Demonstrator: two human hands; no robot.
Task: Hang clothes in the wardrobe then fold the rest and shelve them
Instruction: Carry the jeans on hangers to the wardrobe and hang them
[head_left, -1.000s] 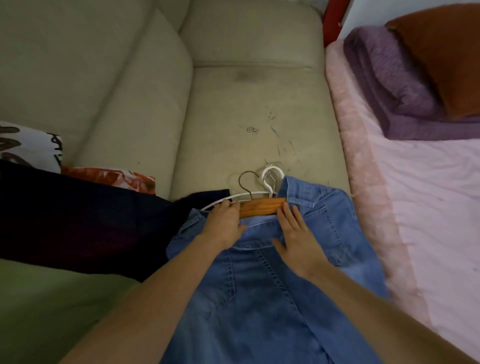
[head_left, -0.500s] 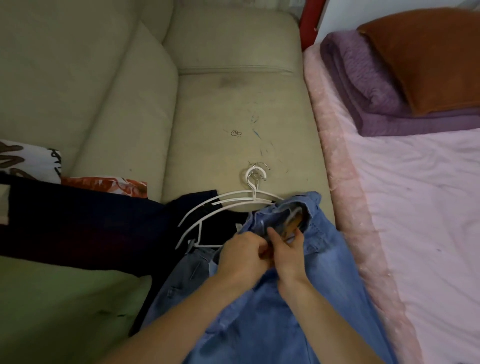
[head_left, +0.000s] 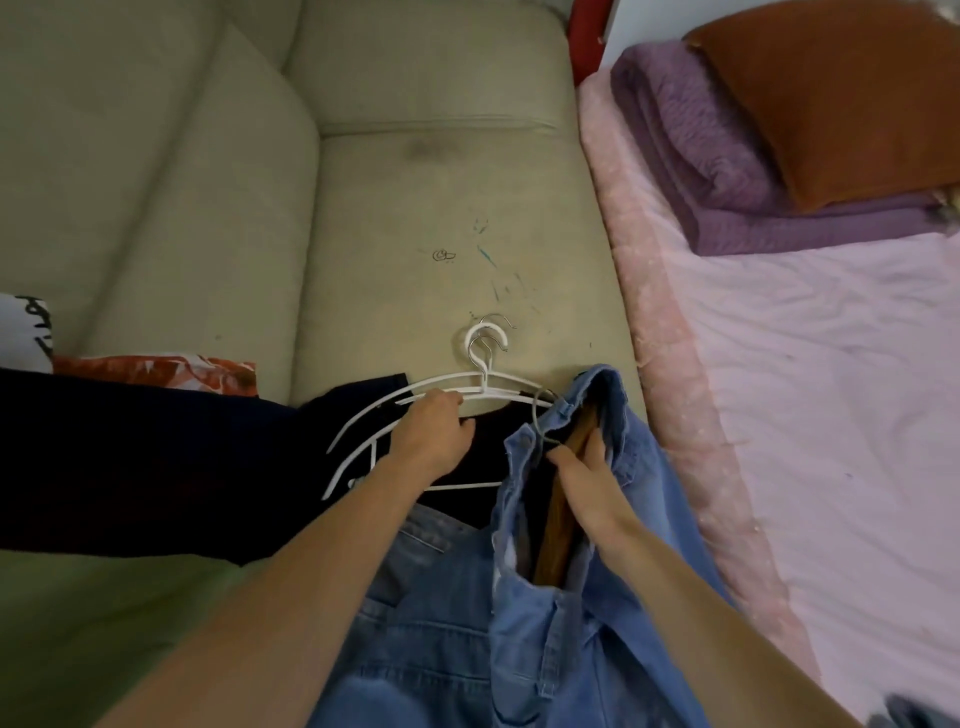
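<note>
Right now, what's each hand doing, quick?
Left hand: fingers curled on the white plastic hangers.
Right hand: grips the wooden hanger inside the denim shirt.

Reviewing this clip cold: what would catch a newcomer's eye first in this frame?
Front and centre, the right hand grips a wooden hanger tucked inside a blue denim shirt. Just to its left, the left hand grips white plastic hangers lying over dark clothing on the beige sofa. At upper right, a rust-brown pillow sits on a folded purple blanket.
</note>
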